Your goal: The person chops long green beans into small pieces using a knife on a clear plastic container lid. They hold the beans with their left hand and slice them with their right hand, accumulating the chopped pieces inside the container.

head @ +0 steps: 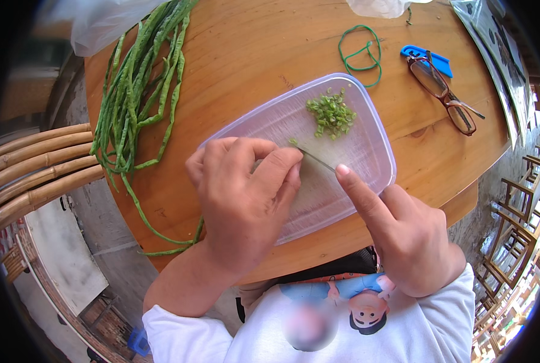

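A shallow plastic lid (374,131) with a scratched surface lies on the wooden table. Near its far right corner sits a small heap of chopped green beans (331,113). My left hand (252,186) is over the lid, thumb and fingertips pinched together; a small green piece (292,141) lies just past the fingertips, and whatever bean is inside the pinch is mostly hidden. In my right hand (401,227) is a thin knife, its blade (317,159) seen nearly edge-on, index finger stretched along its back and tip by my left fingertips. The handle is hidden.
A bunch of long green beans (136,100) lies at the left, some trailing towards my left forearm. Beyond the lid are a green cord (380,59), a blue plastic piece (438,62) and eyeglasses (442,95). Plastic bags (102,27) rest at the far edge; a bamboo seat (43,159) stands left.
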Available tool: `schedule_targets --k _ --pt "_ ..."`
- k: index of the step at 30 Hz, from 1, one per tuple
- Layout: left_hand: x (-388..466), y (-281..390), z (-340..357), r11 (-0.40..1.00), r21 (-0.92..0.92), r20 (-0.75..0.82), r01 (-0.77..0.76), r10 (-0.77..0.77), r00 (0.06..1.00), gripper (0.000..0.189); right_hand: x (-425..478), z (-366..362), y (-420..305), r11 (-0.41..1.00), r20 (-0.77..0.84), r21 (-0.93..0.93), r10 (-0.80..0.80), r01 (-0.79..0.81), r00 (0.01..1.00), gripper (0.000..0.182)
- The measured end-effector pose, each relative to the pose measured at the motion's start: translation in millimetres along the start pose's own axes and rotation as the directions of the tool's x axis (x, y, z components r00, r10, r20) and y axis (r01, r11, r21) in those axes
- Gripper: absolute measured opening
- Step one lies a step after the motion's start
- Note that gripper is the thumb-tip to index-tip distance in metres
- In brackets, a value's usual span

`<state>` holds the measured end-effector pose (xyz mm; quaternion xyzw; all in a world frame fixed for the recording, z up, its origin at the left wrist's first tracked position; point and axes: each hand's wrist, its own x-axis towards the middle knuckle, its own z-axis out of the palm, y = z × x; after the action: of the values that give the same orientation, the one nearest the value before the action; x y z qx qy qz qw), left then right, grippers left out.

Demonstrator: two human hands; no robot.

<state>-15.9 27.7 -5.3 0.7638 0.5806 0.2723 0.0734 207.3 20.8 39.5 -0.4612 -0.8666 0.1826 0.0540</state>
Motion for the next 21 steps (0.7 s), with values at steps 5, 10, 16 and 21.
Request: schedule_targets --k 5,10,16,21 --pt "1.5 2.7 1.0 1.0 0.007 0.002 -0.011 0.01 1.0 0.018 4.2 -4.4 -5.6 1.0 0.061 -0.03 0.005 -0.003 0.998 0.079" --pt "1.0 3.8 2.8 0.999 0.042 -0.011 0.019 -0.019 1.0 0.016 -3.8 -9.3 4.0 0.99 0.047 -0.135 -0.031 0.037 0.998 0.071" --pt "2.2 1.0 3.0 1.0 -0.014 -0.009 0.026 -0.027 1.0 0.014 -4.5 -9.5 15.0 1.0 0.014 0.017 0.02 -0.02 1.0 0.069" --pt "1.3 -0.2 2.5 0.999 -0.016 -0.002 0.031 -0.031 1.0 0.015 -1.4 -2.6 14.4 0.996 0.013 0.09 -0.016 0.015 1.0 0.068"
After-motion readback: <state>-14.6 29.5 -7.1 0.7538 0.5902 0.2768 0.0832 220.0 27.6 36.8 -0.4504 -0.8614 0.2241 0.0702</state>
